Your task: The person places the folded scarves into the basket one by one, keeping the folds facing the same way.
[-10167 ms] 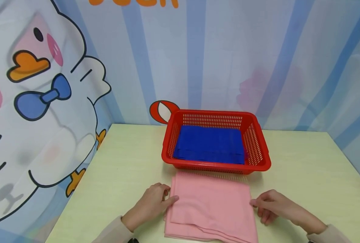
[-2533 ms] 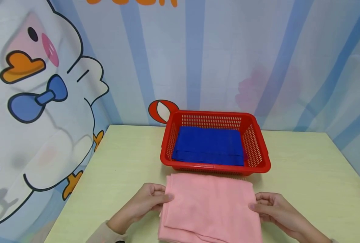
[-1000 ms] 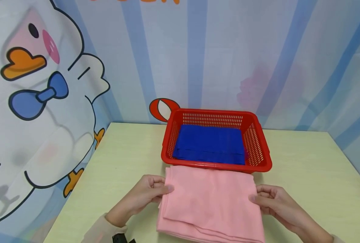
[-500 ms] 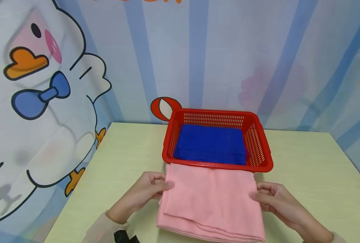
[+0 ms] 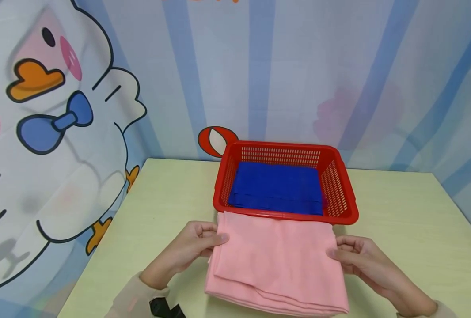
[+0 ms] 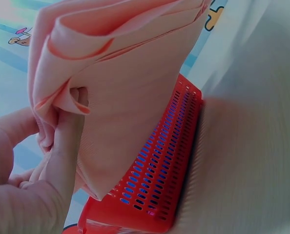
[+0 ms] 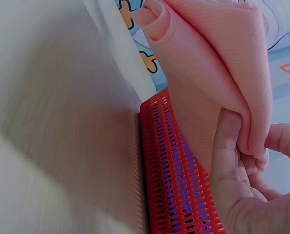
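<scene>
A folded pink cloth (image 5: pixel 277 265) hangs in several layers between my two hands, lifted off the table just in front of the red basket. My left hand (image 5: pixel 193 247) pinches its left edge, thumb on top and fingers beneath. At the opposite edge my right hand (image 5: pixel 362 260) holds it the same way. Both wrist views show the cloth (image 6: pixel 130 83) raised, its folded layers gripped between thumb and fingers, with a shadow below. Inside the red plastic basket (image 5: pixel 285 216) lies a folded blue cloth (image 5: pixel 277 185).
The basket stands on a pale yellow table (image 5: pixel 172 194) near its back edge. Behind rises a blue-striped backdrop (image 5: pixel 291 79) with a cartoon duck (image 5: pixel 72 176) at the left. A bit of magenta shows beside the blue cloth.
Ten seconds ago the pink cloth lay on the table with my hands at its sides. Since then both hands have gripped and raised it, moving forward until its far edge overlaps the basket's front.
</scene>
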`<state>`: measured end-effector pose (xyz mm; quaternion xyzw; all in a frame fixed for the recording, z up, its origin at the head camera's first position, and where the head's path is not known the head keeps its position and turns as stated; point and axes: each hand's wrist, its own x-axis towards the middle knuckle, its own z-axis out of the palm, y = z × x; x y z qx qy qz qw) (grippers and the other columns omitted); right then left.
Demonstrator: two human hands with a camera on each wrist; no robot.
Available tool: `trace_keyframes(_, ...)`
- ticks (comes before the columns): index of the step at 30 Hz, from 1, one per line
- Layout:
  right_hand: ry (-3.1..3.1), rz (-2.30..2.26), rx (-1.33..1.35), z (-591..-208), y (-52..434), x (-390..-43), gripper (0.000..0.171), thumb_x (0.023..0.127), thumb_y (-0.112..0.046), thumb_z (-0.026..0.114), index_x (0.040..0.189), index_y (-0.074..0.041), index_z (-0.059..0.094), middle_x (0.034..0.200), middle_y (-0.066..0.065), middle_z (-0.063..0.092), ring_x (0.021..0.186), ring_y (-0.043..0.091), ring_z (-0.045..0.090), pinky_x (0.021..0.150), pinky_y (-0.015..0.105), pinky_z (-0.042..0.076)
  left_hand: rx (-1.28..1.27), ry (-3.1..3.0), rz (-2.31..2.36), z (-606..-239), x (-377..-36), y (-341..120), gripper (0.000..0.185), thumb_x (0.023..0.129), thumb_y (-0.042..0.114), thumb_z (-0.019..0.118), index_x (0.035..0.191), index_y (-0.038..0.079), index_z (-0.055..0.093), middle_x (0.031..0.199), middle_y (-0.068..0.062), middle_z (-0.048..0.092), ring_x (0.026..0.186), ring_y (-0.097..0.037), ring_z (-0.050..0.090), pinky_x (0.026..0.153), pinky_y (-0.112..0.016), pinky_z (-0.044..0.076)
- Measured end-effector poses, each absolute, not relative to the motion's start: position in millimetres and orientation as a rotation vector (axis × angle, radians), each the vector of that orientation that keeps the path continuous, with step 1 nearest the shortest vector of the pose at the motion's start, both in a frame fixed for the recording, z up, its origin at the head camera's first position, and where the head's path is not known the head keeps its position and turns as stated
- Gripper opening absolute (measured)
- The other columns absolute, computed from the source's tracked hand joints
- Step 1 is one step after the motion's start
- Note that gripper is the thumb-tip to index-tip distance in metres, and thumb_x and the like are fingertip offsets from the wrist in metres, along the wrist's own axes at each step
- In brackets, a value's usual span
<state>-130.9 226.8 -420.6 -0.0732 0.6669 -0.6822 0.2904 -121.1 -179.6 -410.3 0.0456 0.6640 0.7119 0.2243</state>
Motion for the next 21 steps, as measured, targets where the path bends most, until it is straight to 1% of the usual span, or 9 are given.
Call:
trace_keyframes(10, 1.758, -1.822, -0.181, -415.6, 225.5, -127.8, 0.007, 0.101, -0.009, 0.056, 0.101, -0.01, 0.063, 0.087, -0.002, 0.066, 0.079, 0.011, 0.064, 0.076, 0.032, 0.057, 0.132, 1.848, 1.942, -404.5, -116.5, -182.3, 0.038, 0.096, 0.012, 0.067, 0.124, -0.014, 0.06, 0.106, -0.02, 0.072, 0.088, -0.022, 0.073, 0.08, -0.038, 0.058)
trace_keyframes(21, 1.754, -1.83, -0.167, -413.2, 226.2, -126.5, 0.008, 0.102, -0.009, 0.055, 0.104, -0.01, 0.063, 0.09, -0.002, 0.067, 0.082, 0.012, 0.065, 0.078, 0.033, 0.058, 0.166, 1.825, 1.979, -403.0, -113.8, -183.7, 0.038, 0.095, 0.011, 0.067, 0.121, -0.015, 0.06, 0.104, -0.018, 0.073, 0.086, -0.021, 0.073, 0.077, -0.038, 0.059)
